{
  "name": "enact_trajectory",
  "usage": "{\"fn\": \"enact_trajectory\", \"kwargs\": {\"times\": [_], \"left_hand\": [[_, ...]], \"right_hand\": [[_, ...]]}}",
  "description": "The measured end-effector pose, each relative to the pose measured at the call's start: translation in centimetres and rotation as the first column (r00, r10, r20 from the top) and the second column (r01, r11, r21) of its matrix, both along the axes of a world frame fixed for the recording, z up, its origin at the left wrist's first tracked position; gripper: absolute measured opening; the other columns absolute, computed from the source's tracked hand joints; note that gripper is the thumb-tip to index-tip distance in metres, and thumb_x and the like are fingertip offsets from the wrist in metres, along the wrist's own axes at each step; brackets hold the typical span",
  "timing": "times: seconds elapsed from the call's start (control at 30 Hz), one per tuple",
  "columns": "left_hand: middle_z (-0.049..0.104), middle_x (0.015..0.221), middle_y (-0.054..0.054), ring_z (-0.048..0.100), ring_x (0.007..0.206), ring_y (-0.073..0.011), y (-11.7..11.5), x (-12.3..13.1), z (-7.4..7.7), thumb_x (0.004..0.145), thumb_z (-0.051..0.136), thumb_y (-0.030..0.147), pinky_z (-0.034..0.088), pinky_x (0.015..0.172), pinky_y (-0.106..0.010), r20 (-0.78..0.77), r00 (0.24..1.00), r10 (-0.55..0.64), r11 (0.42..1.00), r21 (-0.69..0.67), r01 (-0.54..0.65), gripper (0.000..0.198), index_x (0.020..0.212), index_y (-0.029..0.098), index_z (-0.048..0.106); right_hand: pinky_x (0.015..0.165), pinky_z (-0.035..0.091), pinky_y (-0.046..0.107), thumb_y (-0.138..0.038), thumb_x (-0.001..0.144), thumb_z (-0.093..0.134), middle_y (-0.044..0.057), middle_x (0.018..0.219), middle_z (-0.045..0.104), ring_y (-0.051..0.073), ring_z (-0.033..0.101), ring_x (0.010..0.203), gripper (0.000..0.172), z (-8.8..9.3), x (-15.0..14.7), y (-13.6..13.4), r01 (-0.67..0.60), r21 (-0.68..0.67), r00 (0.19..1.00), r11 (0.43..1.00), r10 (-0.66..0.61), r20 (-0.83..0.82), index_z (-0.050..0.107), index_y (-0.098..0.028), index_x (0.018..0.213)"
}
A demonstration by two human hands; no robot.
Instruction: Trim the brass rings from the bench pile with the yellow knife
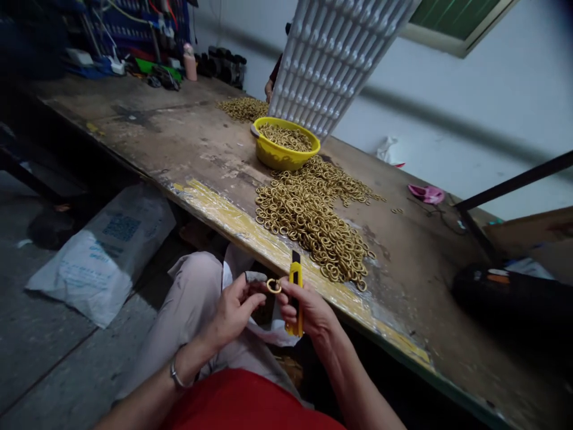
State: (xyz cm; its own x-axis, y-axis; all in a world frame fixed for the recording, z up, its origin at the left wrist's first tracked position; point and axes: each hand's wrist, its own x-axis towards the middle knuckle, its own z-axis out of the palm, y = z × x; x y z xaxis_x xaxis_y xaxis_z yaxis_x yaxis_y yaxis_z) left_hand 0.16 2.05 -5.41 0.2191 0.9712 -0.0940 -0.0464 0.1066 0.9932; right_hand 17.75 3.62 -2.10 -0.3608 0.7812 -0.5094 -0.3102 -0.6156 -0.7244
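Note:
My left hand (233,310) pinches a small brass ring (274,286) between a taped thumb and fingers, just below the bench edge over my lap. My right hand (308,310) is closed round a yellow utility knife (295,289), whose tip points up beside the ring. A large heap of brass rings (313,221) lies on the worn wooden bench (179,137) right in front of my hands. Behind it stands a yellow bowl (284,152) filled with more rings.
A second pile of rings (244,108) lies farther back, near another person's hand (268,91) behind a tilted white plastic tray (331,54). A pink object (427,193) lies to the right. Tools clutter the far left end. A white sack (101,251) rests on the floor.

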Motion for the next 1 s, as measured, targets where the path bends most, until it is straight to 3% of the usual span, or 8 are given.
{"fn": "enact_trajectory", "kwargs": {"times": [0.13,0.23,0.43,0.63,0.83,0.93,1.0], "left_hand": [[0.073,0.092,-0.005,0.066,0.086,-0.0188,-1.0,-0.5,1.3,0.085,0.061,0.021,0.05,0.08,-0.029,-0.161,0.987,0.007,0.982,0.19,0.024,0.014,0.097,0.018,0.068],[0.073,0.093,-0.005,0.066,0.088,-0.019,-1.4,-0.6,1.7,0.084,0.062,0.019,0.05,0.082,-0.029,-0.199,0.98,-0.013,0.954,0.29,0.072,0.015,0.097,0.019,0.069],[0.074,0.095,-0.004,0.069,0.086,-0.0168,-2.0,0.0,1.5,0.083,0.063,0.023,0.054,0.077,-0.026,-0.141,0.989,0.044,0.951,0.308,0.002,0.027,0.11,0.018,0.06],[0.07,0.077,-0.002,0.062,0.071,-0.0147,-1.7,0.5,2.7,0.088,0.057,0.022,0.047,0.068,-0.024,-0.338,0.939,-0.07,0.916,0.352,0.195,0.012,0.085,0.016,0.067],[0.061,0.077,-0.002,0.055,0.072,-0.0144,-2.1,1.0,3.7,0.089,0.054,0.024,0.043,0.068,-0.025,-0.367,0.916,-0.162,0.897,0.333,0.292,0.016,0.081,0.015,0.065],[0.062,0.075,-0.002,0.055,0.071,-0.0142,-2.4,1.3,4.2,0.088,0.055,0.024,0.044,0.066,-0.025,-0.256,0.935,-0.246,0.933,0.2,0.3,0.014,0.082,0.015,0.064],[0.063,0.072,-0.002,0.056,0.069,-0.0145,-2.6,1.5,4.4,0.085,0.058,0.026,0.045,0.066,-0.025,-0.145,0.953,-0.265,0.956,0.092,0.28,0.014,0.078,0.014,0.063]], "right_hand": [[0.036,0.022,0.015,-0.039,0.074,0.075,-0.007,0.056,0.047,0.001,0.031,0.038,0.031,-0.5,0.3,-0.5,-0.101,-0.057,0.991,0.993,0.095,-0.096,0.057,-0.015,0.076],[0.036,0.023,0.015,-0.039,0.077,0.072,-0.007,0.056,0.047,0.001,0.031,0.038,0.03,-0.6,0.6,-0.5,-0.149,-0.07,0.986,0.986,0.142,-0.092,0.06,-0.012,0.078],[0.035,0.021,0.015,-0.042,0.069,0.077,-0.007,0.052,0.048,0.001,0.032,0.037,0.036,0.0,1.0,-1.1,-0.143,-0.043,0.99,0.989,0.142,-0.025,0.058,-0.012,0.075],[0.036,0.022,0.016,-0.041,0.067,0.077,-0.007,0.052,0.048,0.001,0.032,0.036,0.036,-0.1,1.5,-2.6,-0.126,-0.022,0.992,0.992,0.126,-0.003,0.052,-0.015,0.068],[0.037,0.021,0.017,-0.042,0.068,0.074,-0.007,0.052,0.047,0.002,0.031,0.037,0.035,-0.3,1.8,-3.4,-0.105,0.017,0.994,0.994,0.105,0.005,0.05,-0.016,0.066],[0.038,0.022,0.019,-0.05,0.072,0.068,-0.007,0.052,0.046,0.003,0.031,0.038,0.039,0.0,1.8,-3.9,-0.115,0.109,0.99,0.987,0.106,0.093,0.047,-0.017,0.063],[0.04,0.024,0.02,-0.055,0.081,0.057,-0.007,0.052,0.043,0.005,0.032,0.04,0.042,0.4,1.7,-4.6,-0.136,0.248,0.968,0.959,0.076,0.237,0.046,-0.019,0.063]]}}
